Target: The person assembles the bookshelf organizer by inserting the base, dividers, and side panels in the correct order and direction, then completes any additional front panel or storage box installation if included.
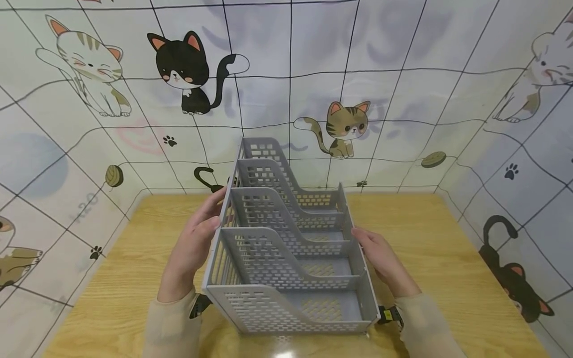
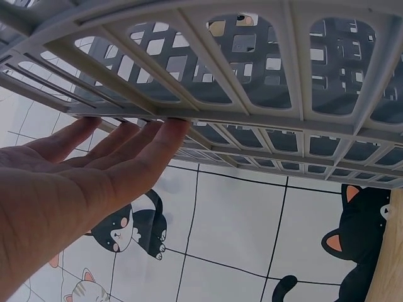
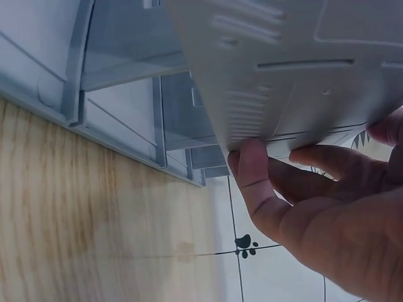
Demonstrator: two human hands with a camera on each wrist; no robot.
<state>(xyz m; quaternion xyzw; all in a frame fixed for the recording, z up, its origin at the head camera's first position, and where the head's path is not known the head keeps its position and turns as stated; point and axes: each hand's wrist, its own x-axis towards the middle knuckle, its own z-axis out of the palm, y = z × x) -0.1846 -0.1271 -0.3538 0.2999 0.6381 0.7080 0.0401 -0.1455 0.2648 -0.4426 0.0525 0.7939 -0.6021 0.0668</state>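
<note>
A grey plastic file organizer [image 1: 331, 326] with several stepped compartments stands between my two hands in the head view, its tall slatted side to the left and its low side to the right. My left hand [image 1: 192, 243] presses against the tall side, fingers fairly straight. Those fingertips [image 2: 171, 129] touch the slatted wall in the left wrist view. On the low outer wall [image 3: 302, 82], fingertips of my right hand [image 1: 380, 256] rest, lightly bent, with the thumb near the top edge. The compartments hold no visible things.
A wood-grain table [image 1: 438, 278] lies beneath the organizer. Behind it and at both sides rise white sheets [image 1: 403, 99] with a grid and cartoon cats. Dark bands [image 1: 390, 314] circle both wrists.
</note>
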